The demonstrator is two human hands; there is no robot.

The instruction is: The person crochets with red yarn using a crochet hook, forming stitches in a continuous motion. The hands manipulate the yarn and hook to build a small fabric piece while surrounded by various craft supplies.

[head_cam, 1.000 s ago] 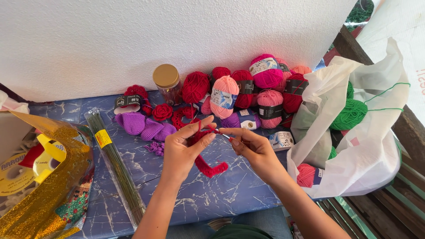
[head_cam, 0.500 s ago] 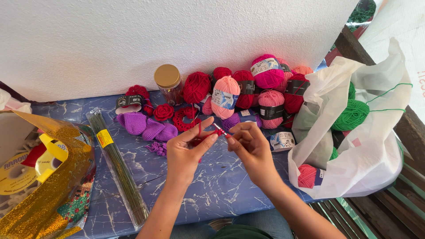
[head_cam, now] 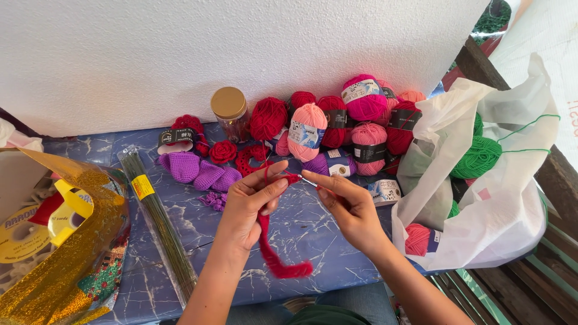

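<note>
Bare forearms, no sleeves, unadorned

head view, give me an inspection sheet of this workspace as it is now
surface: blue marbled table against a white wall.
job's things: red crochet strip hangs from the left hand; crochet hook in the right hand.
clutter: yarn balls, purple crochet pieces, gold-lidded jar, bundle of green wire stems, gold glitter bag, white bag of green yarn.
hands: both pinched shut on the work.
cables: nothing seen.
surroundings: wooden slats at right.
</note>
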